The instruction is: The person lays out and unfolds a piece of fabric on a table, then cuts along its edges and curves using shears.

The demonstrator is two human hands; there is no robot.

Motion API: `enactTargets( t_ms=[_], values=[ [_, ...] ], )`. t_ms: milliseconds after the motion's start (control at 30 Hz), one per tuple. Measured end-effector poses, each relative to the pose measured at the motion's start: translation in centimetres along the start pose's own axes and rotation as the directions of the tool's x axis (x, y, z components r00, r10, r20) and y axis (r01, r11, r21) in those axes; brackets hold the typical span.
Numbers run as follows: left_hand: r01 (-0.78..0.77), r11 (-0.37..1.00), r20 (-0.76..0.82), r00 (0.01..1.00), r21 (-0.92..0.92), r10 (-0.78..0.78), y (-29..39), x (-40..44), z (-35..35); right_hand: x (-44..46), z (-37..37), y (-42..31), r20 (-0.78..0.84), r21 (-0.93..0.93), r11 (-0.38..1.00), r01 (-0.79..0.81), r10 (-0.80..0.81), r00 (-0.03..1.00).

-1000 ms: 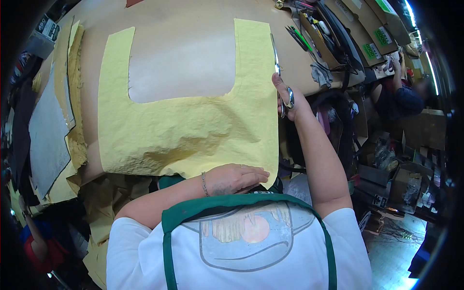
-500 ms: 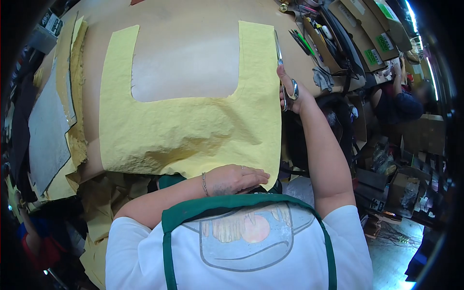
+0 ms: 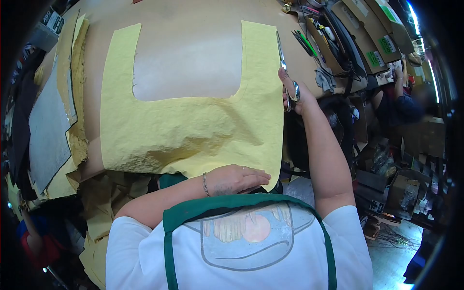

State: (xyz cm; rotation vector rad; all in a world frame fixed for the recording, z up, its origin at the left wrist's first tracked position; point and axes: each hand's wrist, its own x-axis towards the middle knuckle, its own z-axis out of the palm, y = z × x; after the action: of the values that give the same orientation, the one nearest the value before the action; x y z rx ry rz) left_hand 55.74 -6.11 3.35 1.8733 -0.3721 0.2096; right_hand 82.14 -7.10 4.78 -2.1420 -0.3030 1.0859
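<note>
A U-shaped yellow sheet (image 3: 193, 121), wrinkled like paper or thin cloth, lies over the table, its near edge hanging toward my body. My left hand (image 3: 238, 179) rests on that near edge at the lower right corner, fingers stretched out flat and close together. At the sheet's right edge, my right hand (image 3: 295, 95) has its thumb and fingers through the handles of metal scissors (image 3: 282, 57). The blades point away from me along the right strip of the sheet. How much of the lower blade is under the sheet is hidden.
Layered sheets and a grey panel (image 3: 50, 130) lie at the left. Pens (image 3: 304, 43), a grey rag (image 3: 325, 79) and cardboard boxes (image 3: 372, 34) are at the right of the table (image 3: 188, 67). Another person (image 3: 403, 104) sits at the far right; another person's arm (image 3: 31, 227) shows lower left.
The view has shifted very slightly, moving the sheet and scissors a little rightward in the picture. The scissor handles look slightly turned. My left hand stays in place on the sheet.
</note>
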Motion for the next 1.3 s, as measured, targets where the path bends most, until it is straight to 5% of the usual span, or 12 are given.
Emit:
enactTargets(
  t_ms=[633, 1100, 1300],
  values=[
    [0.053, 0.995, 0.096, 0.994, -0.082, -0.045, -0.4, -0.3, -0.3, 2.1, 0.1, -1.7, -0.035, -0.001, 0.998, 0.070, -0.070, 0.997],
    [-0.030, 0.999, -0.014, 0.999, -0.031, 0.029, -0.7, -0.5, -0.1, 4.1, -0.6, -2.5, -0.007, 0.051, 0.998, 0.026, -0.026, 1.000],
    [0.053, 0.999, -0.017, 0.998, -0.012, -0.053, 0.4, -0.3, -1.3, 4.4, -1.0, -1.5, -0.029, 0.268, 0.957, 0.113, -0.109, 0.994]
  ],
)
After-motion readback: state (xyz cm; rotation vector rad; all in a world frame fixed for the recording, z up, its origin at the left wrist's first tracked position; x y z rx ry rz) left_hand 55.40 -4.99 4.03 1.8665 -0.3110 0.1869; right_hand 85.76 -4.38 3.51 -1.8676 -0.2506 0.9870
